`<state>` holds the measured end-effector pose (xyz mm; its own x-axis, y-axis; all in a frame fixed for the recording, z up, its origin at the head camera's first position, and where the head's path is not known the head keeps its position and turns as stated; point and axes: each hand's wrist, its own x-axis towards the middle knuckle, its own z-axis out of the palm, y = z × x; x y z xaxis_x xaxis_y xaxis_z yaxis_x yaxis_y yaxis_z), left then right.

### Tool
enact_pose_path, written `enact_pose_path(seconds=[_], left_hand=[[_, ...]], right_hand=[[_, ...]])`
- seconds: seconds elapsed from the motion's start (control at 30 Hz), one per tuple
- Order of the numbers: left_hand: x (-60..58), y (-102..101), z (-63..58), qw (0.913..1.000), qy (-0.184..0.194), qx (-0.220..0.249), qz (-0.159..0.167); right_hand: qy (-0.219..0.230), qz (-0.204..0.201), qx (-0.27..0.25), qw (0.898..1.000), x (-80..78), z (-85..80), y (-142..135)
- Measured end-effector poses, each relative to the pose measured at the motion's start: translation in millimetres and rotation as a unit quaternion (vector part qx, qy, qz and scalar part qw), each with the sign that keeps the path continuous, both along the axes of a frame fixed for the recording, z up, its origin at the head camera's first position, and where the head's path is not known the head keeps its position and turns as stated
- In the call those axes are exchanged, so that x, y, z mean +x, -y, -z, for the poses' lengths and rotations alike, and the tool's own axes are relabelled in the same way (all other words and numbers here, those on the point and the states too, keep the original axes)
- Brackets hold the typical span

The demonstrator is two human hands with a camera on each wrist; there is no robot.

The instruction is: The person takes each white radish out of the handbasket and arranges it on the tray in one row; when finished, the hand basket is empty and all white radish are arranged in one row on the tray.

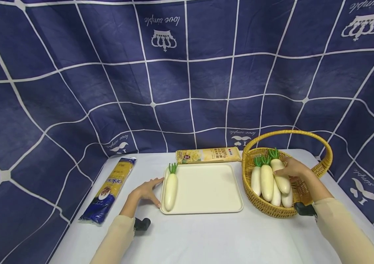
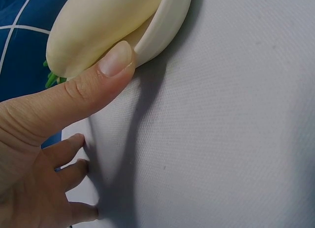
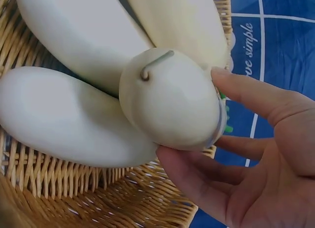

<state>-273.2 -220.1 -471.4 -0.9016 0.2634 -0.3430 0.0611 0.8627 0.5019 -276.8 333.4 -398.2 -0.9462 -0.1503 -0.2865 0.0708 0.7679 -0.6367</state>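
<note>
My right hand (image 1: pixel 296 168) reaches into the wicker basket (image 1: pixel 267 209) and grips a white radish (image 3: pixel 170 102) with green leaf stubs, thumb on one side and fingers on the other. That radish lies above several other white radishes (image 3: pixel 74 119) in the basket. On the left, my left hand (image 1: pixel 145 190) has its fingers spread at the side of a cream tray (image 1: pixel 206 190). In the left wrist view, the thumb (image 2: pixel 115 65) touches the tray's rim. One white radish (image 1: pixel 171 192) lies lengthwise along the tray's left side, leaves pointing away from me.
A yellow noodle packet (image 1: pixel 208 155) lies behind the tray. Left of my left hand is a blue and yellow pasta packet (image 1: pixel 107 192). The basket's tall handle (image 1: pixel 287 132) arches over its back. A dark blue checked cloth (image 1: pixel 206 80) hangs behind the white table (image 1: pixel 187 238).
</note>
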Motion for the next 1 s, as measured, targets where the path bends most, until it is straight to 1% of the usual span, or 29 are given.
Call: enact_pose_path(seconds=[0.13,0.27,0.4,0.53,0.67,0.83,1.0], left_hand=[[0.1,0.5,0.0,1.0,-0.004,-0.003,0.0],[-0.8,0.1,0.0,1.0,0.001,-0.003,-0.005],[-0.8,-1.5,-0.6,0.9999,0.007,-0.003,-0.011],[-0.7,-2.0,0.3,0.9999,0.007,-0.005,-0.014],[-1.2,-2.0,1.2,0.9999,0.006,-0.007,-0.013],[-1.4,-1.9,0.9,0.9999,0.004,-0.01,-0.008],[-1.4,-1.8,0.5,0.9999,0.007,-0.008,-0.012]], right_hand=[[0.018,0.005,0.001,1.0,-2.8,0.4,-0.3],[0.031,0.01,0.004,0.999,-4.3,0.6,0.1],[0.037,0.015,0.005,0.999,-4.1,-0.9,1.1],[0.042,0.019,0.016,0.999,-6.0,0.0,1.3],[0.045,0.021,0.023,0.999,-7.0,0.1,0.3],[0.05,0.026,-0.001,0.998,-4.8,-2.9,-2.0],[0.039,0.022,-0.026,0.999,-1.4,-8.3,-5.5]])
